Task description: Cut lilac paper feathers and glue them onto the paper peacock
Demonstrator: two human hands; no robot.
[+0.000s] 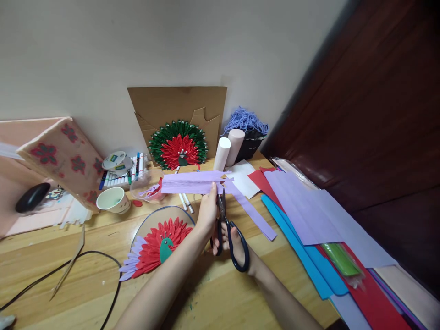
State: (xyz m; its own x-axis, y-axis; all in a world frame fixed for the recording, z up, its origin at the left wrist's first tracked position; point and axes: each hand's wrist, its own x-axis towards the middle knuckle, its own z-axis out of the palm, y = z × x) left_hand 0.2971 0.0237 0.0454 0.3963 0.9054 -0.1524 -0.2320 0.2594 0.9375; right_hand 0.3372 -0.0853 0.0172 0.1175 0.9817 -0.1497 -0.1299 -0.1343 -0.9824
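My left hand (207,211) pinches the lower edge of a folded lilac paper piece (192,182), holding it up level over the wooden desk (92,275). My right hand (237,250) grips black-handled scissors (225,229), fingers through the loops, blades pointing up into the lilac paper just right of my left thumb. A cut lilac strip (252,213) trails down and right from the paper onto the desk. Below my left forearm lies a paper peacock with red and lilac feathers on a round card (154,245).
Stacked coloured sheets (309,215) in lilac, blue and red cover the desk's right side. At the back stand a green-and-red peacock fan (178,147), cardboard (172,103), two white rolls (227,149), markers (120,176), a paper cup (113,200). A black cable (68,266) loops at the left.
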